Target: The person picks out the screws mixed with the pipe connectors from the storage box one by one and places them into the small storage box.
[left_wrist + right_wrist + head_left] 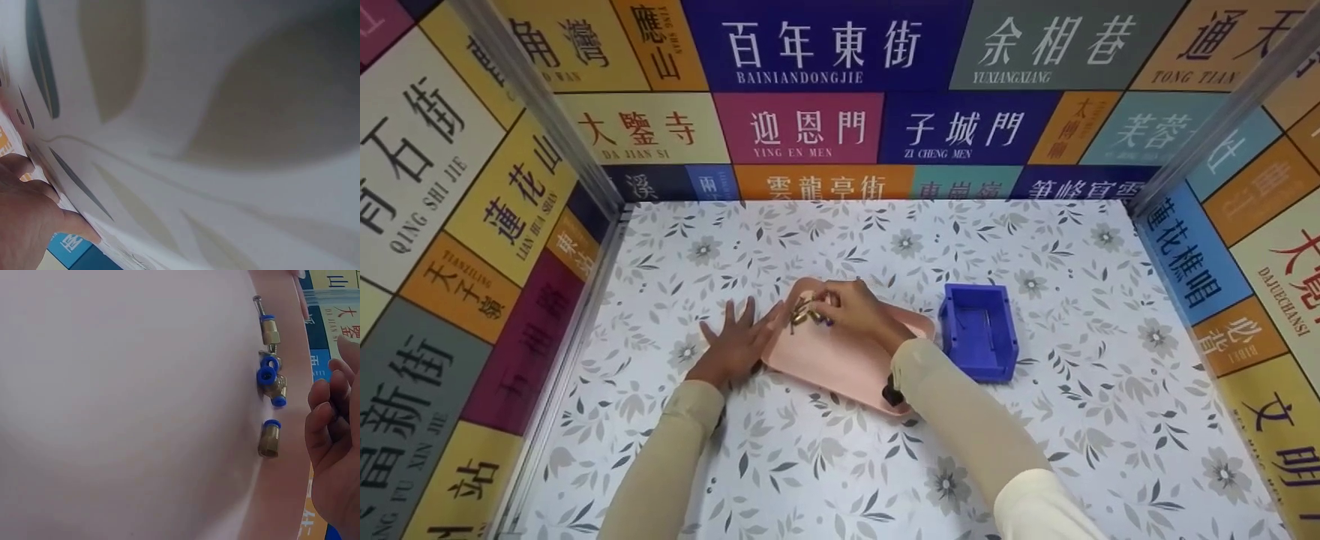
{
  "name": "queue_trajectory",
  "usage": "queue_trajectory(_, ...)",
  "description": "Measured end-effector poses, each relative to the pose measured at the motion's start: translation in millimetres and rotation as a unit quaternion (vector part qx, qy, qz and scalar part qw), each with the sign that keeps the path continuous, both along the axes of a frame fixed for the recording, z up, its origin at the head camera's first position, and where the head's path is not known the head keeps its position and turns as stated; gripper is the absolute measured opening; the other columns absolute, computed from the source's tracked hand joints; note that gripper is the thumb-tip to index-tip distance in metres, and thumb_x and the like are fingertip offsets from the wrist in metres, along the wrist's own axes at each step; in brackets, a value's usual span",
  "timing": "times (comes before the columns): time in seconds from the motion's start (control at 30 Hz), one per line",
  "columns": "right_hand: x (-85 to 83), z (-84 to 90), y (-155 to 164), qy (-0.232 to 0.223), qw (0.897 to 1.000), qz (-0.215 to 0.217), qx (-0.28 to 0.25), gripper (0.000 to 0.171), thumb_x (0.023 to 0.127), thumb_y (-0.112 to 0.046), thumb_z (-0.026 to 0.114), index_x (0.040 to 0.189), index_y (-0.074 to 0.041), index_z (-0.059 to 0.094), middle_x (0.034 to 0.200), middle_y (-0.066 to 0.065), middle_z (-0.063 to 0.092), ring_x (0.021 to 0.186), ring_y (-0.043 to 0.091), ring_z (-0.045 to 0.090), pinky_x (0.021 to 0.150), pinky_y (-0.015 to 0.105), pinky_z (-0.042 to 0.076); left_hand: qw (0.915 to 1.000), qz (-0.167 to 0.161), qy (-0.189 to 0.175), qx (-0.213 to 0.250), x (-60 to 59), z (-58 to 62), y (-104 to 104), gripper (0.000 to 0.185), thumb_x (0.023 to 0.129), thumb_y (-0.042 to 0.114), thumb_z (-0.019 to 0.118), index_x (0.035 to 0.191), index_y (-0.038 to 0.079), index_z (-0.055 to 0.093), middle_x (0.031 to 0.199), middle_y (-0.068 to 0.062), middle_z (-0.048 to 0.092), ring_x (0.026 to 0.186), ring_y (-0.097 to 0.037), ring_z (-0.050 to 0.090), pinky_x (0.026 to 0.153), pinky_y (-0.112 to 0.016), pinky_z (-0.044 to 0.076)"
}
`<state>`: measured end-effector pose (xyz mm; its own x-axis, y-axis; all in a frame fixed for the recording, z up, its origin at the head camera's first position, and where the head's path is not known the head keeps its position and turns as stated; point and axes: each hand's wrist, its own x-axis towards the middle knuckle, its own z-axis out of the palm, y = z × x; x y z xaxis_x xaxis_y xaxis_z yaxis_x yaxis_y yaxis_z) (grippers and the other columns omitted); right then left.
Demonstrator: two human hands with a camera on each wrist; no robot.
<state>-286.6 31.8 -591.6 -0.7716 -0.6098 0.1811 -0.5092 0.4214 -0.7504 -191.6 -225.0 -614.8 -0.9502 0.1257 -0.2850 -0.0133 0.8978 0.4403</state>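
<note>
A pink tray (840, 367) lies on the floral tabletop. Three brass fittings with blue rings (807, 317) sit at the tray's far left corner; the right wrist view shows them (270, 379) lying loose on the pink surface. My right hand (829, 307) hovers over that corner with bent fingers (329, 410) just beside the fittings, and nothing shows between them. Flat on the table with fingers spread, my left hand (735, 334) touches the tray's left edge. In the left wrist view only part of the left hand (25, 216) shows against the blurred tablecloth.
A blue open bin (979, 330) stands just right of the tray. Walls with colourful sign panels (825, 97) close in the table on the left, back and right. The floral tablecloth (885, 240) stretches behind and in front of the tray.
</note>
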Motion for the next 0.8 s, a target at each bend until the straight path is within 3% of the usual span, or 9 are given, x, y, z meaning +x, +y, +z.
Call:
queue_trajectory(0.23,0.4,-5.0,-10.5,-0.031,1.000,0.003,-0.004,0.014,0.098,-0.024,0.071,0.103,-0.013,0.077,0.069,0.002,0.069,0.056,0.007,0.057,0.055,0.023,0.048,1.0000,-0.003,0.008,0.001,0.6,1.0,-0.7,0.059,0.102,0.072,0.009,0.159,0.055,0.008,0.173,-0.006,0.000,0.156,-0.044,-0.016,0.106,-0.084,-0.016)
queue_trajectory(0.5,-0.7,-15.7,-18.6,-0.043,0.999,0.001,0.009,0.016,0.097,-0.016,0.071,0.111,-0.010,0.077,0.076,0.000,0.070,0.062,0.007,0.055,0.056,0.021,0.044,1.0000,-0.004,0.006,0.003,0.1,0.5,-1.5,0.059,0.102,0.072,0.009,0.159,0.055,0.008,0.173,-0.006,-0.001,0.156,-0.044,-0.017,0.106,-0.084,-0.016)
queue_trajectory(0.8,-2.9,-22.9,-23.9,-0.022,0.999,-0.006,0.043,0.023,0.097,-0.010,0.068,0.117,-0.012,0.077,0.104,0.000,0.078,0.079,0.009,0.065,0.072,0.025,0.054,0.9999,-0.005,0.009,0.008,0.1,-2.3,-3.3,0.061,0.102,0.072,0.009,0.160,0.052,0.010,0.173,-0.007,-0.003,0.156,-0.045,-0.017,0.106,-0.085,-0.016)
